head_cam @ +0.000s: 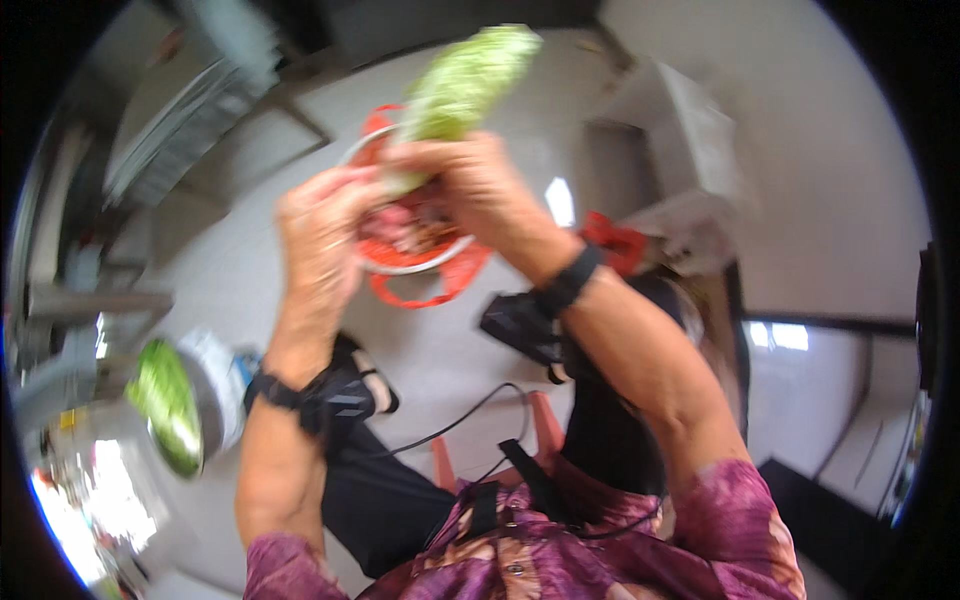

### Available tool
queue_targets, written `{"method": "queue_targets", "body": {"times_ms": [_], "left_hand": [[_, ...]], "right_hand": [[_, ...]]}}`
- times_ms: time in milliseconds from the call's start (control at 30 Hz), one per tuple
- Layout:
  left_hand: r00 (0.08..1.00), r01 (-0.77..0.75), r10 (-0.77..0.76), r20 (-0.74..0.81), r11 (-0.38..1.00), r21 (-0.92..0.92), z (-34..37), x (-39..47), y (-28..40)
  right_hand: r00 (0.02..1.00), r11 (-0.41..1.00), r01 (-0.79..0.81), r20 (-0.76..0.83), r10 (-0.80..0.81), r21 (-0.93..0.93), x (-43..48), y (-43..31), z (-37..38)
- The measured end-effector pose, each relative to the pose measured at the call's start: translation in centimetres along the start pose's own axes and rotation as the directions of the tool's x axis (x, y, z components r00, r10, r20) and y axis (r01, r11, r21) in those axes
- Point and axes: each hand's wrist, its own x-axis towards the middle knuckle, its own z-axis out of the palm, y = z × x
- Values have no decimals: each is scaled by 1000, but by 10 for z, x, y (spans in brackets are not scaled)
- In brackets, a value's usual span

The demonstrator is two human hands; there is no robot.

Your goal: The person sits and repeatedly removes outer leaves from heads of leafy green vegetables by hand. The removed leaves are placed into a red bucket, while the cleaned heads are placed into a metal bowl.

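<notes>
A pale green head of leafy vegetable (469,86), blurred and resembling lettuce or napa cabbage, is held tilted above a white-rimmed bin. My right hand (472,176) grips it near its pale lower end. At that stem end, the fingers of my left hand (326,210) are closed; blur hides exactly how they hold it. Below both hands, the round bin (427,264) is lined with a red plastic bag (465,271), whose edges hang over the rim. Pinkish and brown scraps (405,227) lie inside.
A metal basin (214,397) holding another green leafy head (169,397) sits on the floor at left. Wooden-legged furniture (300,120) stands beyond. At right are a white box-like container (694,127) and a red bag (619,244). A black cable (450,431) loops between my legs.
</notes>
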Motion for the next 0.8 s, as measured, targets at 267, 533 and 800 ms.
{"method": "queue_targets", "body": {"times_ms": [267, 533, 800], "left_hand": [[997, -33, 32, -67, 999, -19, 0, 12, -16], [1000, -27, 26, -12, 998, -54, -5, 17, -16], [1000, -11, 9, -18, 994, -105, -8, 21, -19]], "right_hand": [[996, 993, 82, -48, -78, 88, -2, 0, -2], [972, 985, 172, -165, -166, 19, 11, 3, -4], [956, 980, 199, -227, -188, 26, 7, -4, -2]]}}
